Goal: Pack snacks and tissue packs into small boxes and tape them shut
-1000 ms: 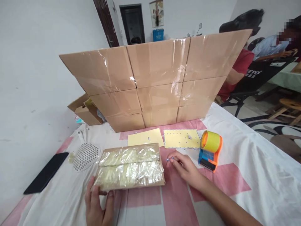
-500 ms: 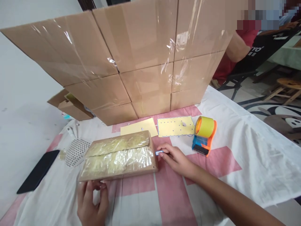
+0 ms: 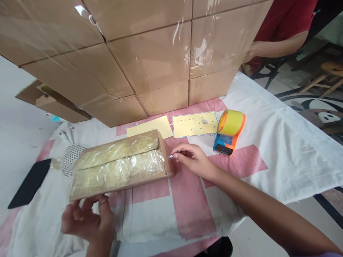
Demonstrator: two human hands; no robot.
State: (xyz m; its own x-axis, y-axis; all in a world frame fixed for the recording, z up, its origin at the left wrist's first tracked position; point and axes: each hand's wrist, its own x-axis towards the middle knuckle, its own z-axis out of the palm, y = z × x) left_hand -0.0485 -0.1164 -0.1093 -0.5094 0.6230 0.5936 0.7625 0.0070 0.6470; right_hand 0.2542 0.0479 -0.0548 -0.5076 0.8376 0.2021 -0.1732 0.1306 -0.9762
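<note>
A cardboard box (image 3: 118,164) covered with shiny clear tape lies on the cloth. My left hand (image 3: 88,217) is at its near left edge, fingers curled against the lower edge and fingertips partly hidden. Just off the box's right end, my right hand (image 3: 193,159) pinches a small white sticker (image 3: 171,156) with a blue edge, now seen nearly edge-on. Behind the box lie two yellow sheets: a plain one (image 3: 150,125), partly covered by the box, and one with a blue wavy border and dots (image 3: 193,125).
An orange and blue tape dispenser (image 3: 230,132) with yellow tape stands at right. A tall wall of taped cardboard (image 3: 150,64) rises behind. At left are a black phone-like slab (image 3: 29,182) and a white perforated object (image 3: 72,159). A person in a red shirt (image 3: 286,21) is beyond.
The view has tipped down and shifted, so everything sits higher and further left. My right hand has turned the sticker from face-on to edge-on. My left hand stays at the box's near edge.
</note>
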